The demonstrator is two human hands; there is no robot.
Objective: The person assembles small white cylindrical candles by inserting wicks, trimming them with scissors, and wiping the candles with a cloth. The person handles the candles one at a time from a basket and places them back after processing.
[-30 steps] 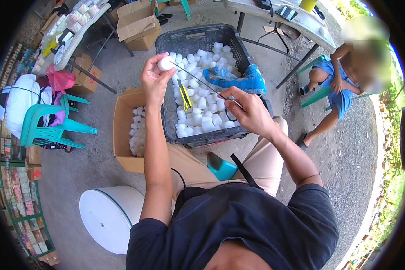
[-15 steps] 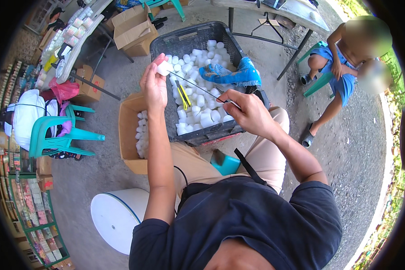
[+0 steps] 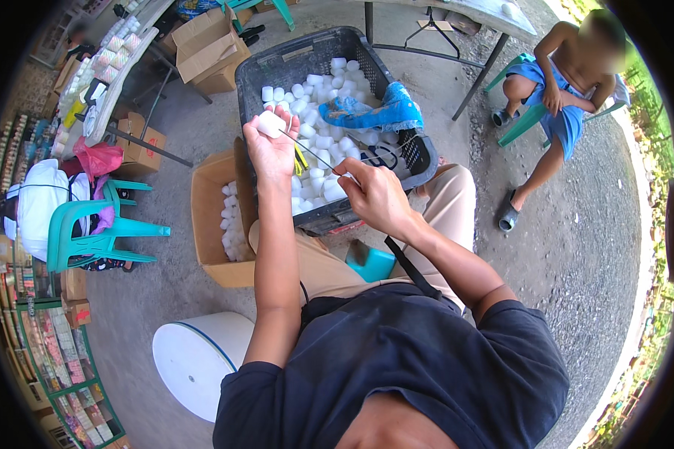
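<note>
The left hand (image 3: 272, 159) cradles a white cylinder (image 3: 270, 125) in its fingers over the black crate (image 3: 419, 161) while the right hand (image 3: 382, 196) pinches a thin rod (image 3: 307, 152) reaching it — one piece seemingly mid-work, many loose below, those in the cardboard box (image 3: 221, 274) perhaps finished, perhaps not.

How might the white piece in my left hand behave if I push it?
The white piece might roll, judging by its rounded side. It's probably stiff rather than floppy, since it shows no sagging in the left hand.
</note>
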